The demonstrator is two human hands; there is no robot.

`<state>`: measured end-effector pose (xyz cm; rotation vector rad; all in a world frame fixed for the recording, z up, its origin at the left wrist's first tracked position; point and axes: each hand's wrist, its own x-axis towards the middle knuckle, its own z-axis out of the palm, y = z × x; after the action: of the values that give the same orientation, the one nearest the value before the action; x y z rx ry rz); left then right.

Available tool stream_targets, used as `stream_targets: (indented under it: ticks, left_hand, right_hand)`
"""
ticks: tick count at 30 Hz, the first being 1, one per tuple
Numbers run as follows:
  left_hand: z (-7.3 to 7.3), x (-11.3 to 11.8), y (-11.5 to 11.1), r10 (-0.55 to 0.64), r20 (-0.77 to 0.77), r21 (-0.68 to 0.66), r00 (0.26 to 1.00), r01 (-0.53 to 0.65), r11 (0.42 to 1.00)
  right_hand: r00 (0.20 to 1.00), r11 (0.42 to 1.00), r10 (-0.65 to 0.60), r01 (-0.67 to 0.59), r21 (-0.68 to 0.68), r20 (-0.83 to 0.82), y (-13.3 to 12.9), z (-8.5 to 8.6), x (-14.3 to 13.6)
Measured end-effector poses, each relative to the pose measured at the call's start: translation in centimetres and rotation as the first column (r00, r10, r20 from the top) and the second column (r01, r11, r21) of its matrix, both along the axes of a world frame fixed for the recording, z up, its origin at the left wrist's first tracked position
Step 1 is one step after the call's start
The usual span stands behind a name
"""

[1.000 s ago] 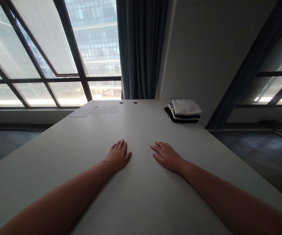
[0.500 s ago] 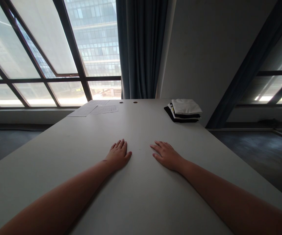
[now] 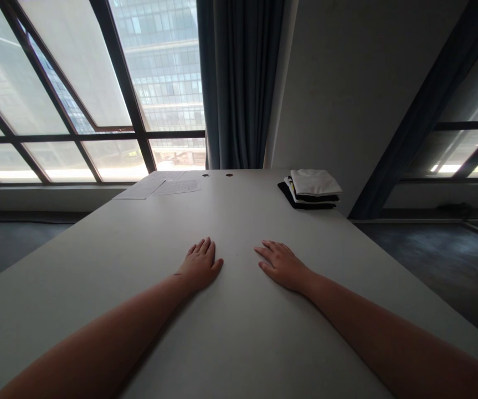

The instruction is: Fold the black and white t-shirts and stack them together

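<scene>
Two hands, left (image 3: 201, 265) and right (image 3: 282, 265), lie open on the table (image 3: 239, 327), unmoved, nearer than the clothes (image 3: 314, 183) on it.

There are two hands, one left hand (image 3: 200, 265) and one right hand (image 3: 281, 265), and one table (image 3: 234, 321). I count two small round holes (image 3: 229, 175), two curtains (image 3: 239, 83) and one pile of folded clothes (image 3: 314, 183) (how many pieces inside it, I cannot tell exactly). The sheets of paper (image 3: 139, 190) are at least two.
</scene>
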<state>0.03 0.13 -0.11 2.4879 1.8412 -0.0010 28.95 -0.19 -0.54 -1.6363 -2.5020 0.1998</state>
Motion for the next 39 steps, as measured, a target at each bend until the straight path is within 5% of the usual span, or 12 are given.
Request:
stream_targets:
  ticks: [39]
  left_hand:
    - [-0.23, -0.07, 0.04, -0.007, 0.003, 0.022, 1.0, 0.007, 1.0]
  right_hand:
    - [1.0, 1.0, -0.004, 0.004, -0.001, 0.008, 0.01, -0.11, 0.02]
